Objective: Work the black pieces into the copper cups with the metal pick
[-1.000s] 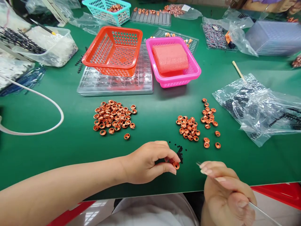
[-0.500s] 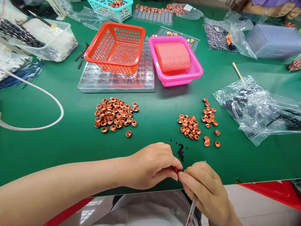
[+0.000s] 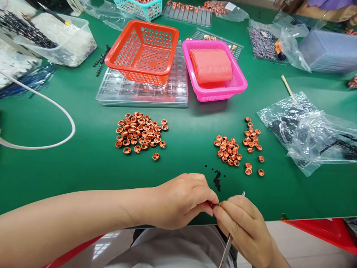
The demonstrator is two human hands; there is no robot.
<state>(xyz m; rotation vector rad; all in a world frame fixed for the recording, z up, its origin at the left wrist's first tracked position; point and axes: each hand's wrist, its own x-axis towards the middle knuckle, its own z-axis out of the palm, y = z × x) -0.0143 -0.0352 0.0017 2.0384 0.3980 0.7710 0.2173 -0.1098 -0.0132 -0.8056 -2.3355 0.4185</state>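
Note:
My left hand is closed in a pinch at the table's front edge. Between its thumb and forefinger is a small copper-coloured cup-shaped piece, now almost wholly covered by fingers. My right hand meets it there, thumb and forefinger pressed against the same spot. Metal tweezers lie across the right palm, gripped by the curled fingers, with one end poking out above the knuckles. Just beyond the hands lie tiny black bits. Similar copper pieces with holes form a small heap, a looser group and a larger heap on the left.
An orange basket stands on clear compartment boxes. Beside it, a pink basket holds rolled pink foam. Plastic bags with black parts lie right; a white cord loops left. Another person's arm shows far right.
The view has shifted a little, so the table's things appear farther right. Both hands stay together, and the fingers now hide more of the copper piece.

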